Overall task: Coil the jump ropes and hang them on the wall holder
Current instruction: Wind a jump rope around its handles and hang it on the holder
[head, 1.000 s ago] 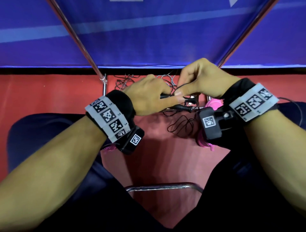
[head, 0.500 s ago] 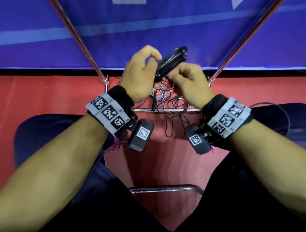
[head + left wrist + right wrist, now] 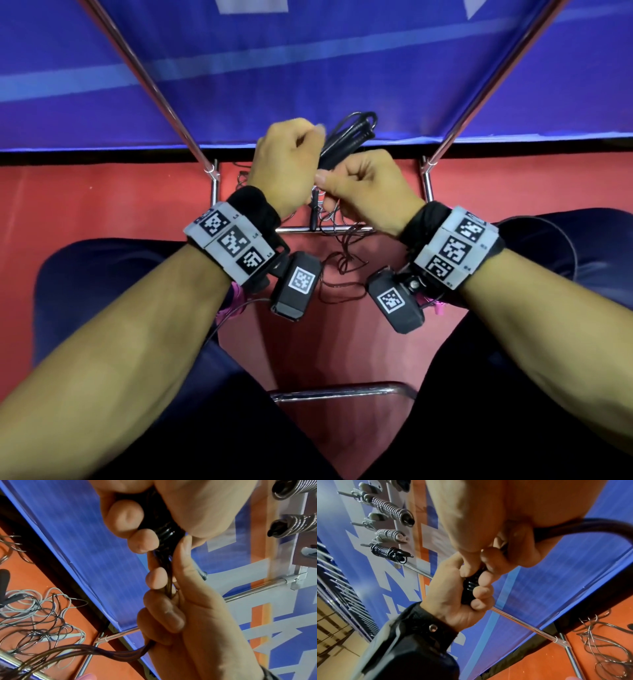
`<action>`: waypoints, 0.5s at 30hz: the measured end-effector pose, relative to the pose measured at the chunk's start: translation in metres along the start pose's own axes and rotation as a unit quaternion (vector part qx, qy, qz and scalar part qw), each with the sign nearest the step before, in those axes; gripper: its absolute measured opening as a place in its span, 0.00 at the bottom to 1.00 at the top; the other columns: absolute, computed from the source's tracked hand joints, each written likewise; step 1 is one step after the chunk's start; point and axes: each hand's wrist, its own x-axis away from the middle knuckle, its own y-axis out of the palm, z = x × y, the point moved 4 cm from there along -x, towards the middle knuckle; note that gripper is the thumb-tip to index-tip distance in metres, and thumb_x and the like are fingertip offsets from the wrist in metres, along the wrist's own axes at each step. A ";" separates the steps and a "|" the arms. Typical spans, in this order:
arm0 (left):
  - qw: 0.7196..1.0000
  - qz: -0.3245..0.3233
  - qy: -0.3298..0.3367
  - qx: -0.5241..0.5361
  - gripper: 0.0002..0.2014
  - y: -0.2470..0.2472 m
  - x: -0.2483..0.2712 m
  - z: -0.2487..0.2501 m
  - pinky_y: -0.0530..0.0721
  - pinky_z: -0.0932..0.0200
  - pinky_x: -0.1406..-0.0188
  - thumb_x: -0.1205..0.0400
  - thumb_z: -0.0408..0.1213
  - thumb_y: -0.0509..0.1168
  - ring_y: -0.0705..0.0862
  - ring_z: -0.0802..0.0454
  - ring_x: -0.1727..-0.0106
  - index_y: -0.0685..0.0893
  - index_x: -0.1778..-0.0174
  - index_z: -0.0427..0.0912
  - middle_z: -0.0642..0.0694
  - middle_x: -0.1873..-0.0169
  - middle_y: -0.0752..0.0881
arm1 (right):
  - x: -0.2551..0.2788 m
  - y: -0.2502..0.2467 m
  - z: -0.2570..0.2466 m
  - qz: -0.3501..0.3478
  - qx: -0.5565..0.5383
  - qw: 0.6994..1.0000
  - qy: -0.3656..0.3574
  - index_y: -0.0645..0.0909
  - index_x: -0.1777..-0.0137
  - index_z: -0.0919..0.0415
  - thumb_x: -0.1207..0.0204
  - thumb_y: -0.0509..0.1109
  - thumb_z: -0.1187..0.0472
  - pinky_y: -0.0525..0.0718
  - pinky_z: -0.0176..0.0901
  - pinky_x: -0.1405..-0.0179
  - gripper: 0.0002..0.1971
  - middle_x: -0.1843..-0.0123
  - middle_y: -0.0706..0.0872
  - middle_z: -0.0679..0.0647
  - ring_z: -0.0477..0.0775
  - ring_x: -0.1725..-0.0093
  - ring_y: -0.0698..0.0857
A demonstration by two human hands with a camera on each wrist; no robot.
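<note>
left hand (image 3: pixel 287 164): closed round the black jump rope (image 3: pixel 346 137) at its handles (image 3: pixel 469 586); the handle ends poke up past the fist.
right hand (image 3: pixel 363 192): fist just below, touching the left, gripping the gathered cord strands (image 3: pixel 120 654).
rope location: held in the air over the lap, in front of the blue wall (image 3: pixel 308 51); slack trails down toward the red floor (image 3: pixel 102 205).
other ropes (image 3: pixel 34 615): tangled on the floor, uncoiled.
step: coiling the black rope, looks partway.
next: gather the remaining slack loop by loop, keep the strands pinched, then lift to the wall holder (image 3: pixel 291 508). Coils (image 3: pixel 388 509) already hang there; can't tell if a peg is free.
</note>
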 end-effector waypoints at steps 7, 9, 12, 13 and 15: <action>0.997 0.017 0.021 -0.068 0.31 -0.002 -0.009 0.001 0.75 0.43 0.69 0.12 0.53 0.59 0.72 0.30 0.70 0.65 0.76 0.36 0.31 0.79 0.71 | 0.000 0.002 0.000 -0.001 0.193 0.980 -0.052 0.72 0.74 0.55 0.19 0.72 0.53 0.67 0.33 0.73 0.22 0.79 0.73 0.44 0.43 0.77 0.68; 0.995 0.017 0.011 -0.097 0.31 -0.003 -0.013 -0.003 0.67 0.44 0.66 0.10 0.52 0.57 0.66 0.34 0.67 0.62 0.78 0.39 0.40 0.80 0.65 | -0.002 0.000 0.000 -0.018 0.300 0.952 -0.054 0.72 0.69 0.55 0.23 0.76 0.54 0.70 0.36 0.68 0.18 0.75 0.75 0.44 0.46 0.72 0.70; 0.986 0.001 0.002 -0.166 0.30 0.000 -0.013 -0.008 0.66 0.46 0.61 0.09 0.51 0.54 0.66 0.36 0.62 0.62 0.77 0.40 0.44 0.78 0.64 | 0.000 0.000 -0.001 -0.042 0.419 0.905 -0.060 0.78 0.59 0.50 0.24 0.73 0.54 0.81 0.48 0.56 0.06 0.62 0.87 0.51 0.59 0.59 0.83; 0.982 -0.006 0.003 -0.189 0.30 0.002 -0.012 -0.009 0.69 0.45 0.58 0.08 0.51 0.53 0.67 0.35 0.60 0.63 0.76 0.41 0.45 0.78 0.65 | 0.001 0.001 -0.002 -0.044 0.445 0.892 -0.060 0.81 0.56 0.51 0.23 0.71 0.53 0.82 0.50 0.55 0.03 0.57 0.89 0.53 0.63 0.53 0.85; 0.974 -0.013 0.002 -0.228 0.29 0.004 -0.011 -0.010 0.73 0.43 0.51 0.08 0.50 0.51 0.69 0.34 0.57 0.64 0.75 0.41 0.45 0.76 0.67 | 0.002 0.001 -0.003 -0.037 0.491 0.868 -0.062 0.81 0.53 0.51 0.21 0.69 0.50 0.76 0.49 0.59 0.06 0.51 0.89 0.57 0.66 0.47 0.84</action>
